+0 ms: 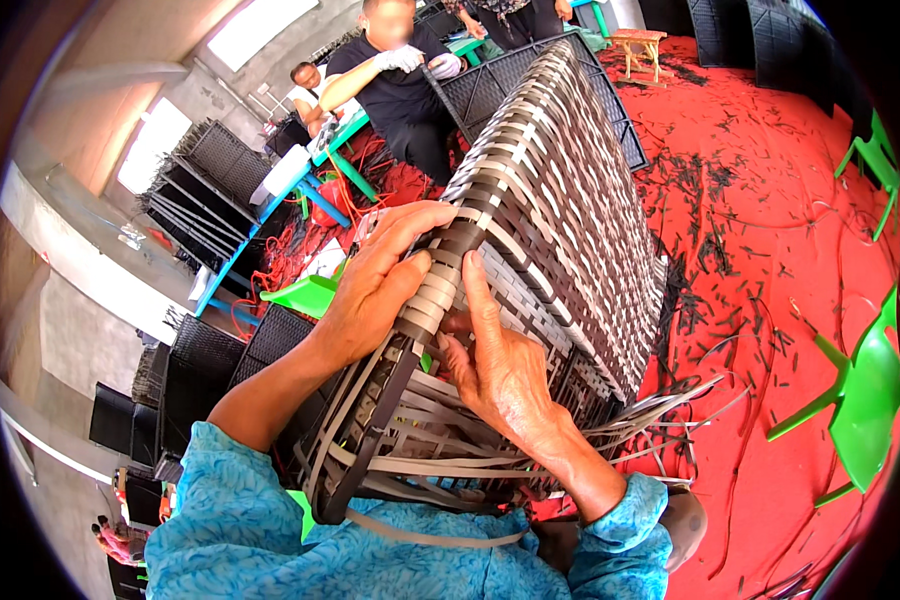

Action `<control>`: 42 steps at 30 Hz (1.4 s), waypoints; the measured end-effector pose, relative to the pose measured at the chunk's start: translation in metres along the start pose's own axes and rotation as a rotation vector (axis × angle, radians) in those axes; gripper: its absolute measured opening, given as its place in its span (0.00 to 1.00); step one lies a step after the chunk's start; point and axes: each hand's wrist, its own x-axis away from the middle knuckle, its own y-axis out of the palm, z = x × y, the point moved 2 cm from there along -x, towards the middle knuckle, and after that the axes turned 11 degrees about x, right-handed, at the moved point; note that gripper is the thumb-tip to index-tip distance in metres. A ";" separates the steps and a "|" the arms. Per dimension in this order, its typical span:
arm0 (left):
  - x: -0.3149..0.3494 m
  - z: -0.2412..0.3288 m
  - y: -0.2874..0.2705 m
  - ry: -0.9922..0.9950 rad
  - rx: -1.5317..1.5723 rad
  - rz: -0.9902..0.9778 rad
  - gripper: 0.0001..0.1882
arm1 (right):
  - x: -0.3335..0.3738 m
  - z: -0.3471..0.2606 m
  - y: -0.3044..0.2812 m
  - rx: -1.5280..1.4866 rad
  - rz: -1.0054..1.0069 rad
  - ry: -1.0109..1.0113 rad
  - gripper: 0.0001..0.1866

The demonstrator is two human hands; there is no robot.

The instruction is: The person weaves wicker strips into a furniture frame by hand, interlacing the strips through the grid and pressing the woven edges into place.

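Note:
A large woven wicker piece (570, 215) in dark brown and pale grey flat strips stands tilted in front of me. My left hand (380, 275) is closed over its strip-wrapped edge, fingers on top and thumb pressing the near side. My right hand (505, 375) reaches to the inner side of that edge. Its index finger is stretched along the wrapping with the tip touching the weave, and the thumb is held apart lower down. Its other fingers are partly hidden. Below my hands the dark frame (375, 440) shows, with loose flat strips (660, 410) trailing out to the right.
Green plastic chairs (860, 400) stand on the red floor covering (770, 190) at right, among scattered dark strip scraps. Ahead, a person in black with white gloves (400, 60) handles another woven panel (510, 85). Stacked dark panels (215, 170) and a blue-legged table (280, 185) are at left.

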 end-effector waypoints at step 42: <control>0.013 -0.038 0.006 0.022 0.718 0.032 0.27 | 0.066 -0.065 -0.004 0.009 0.136 0.321 0.23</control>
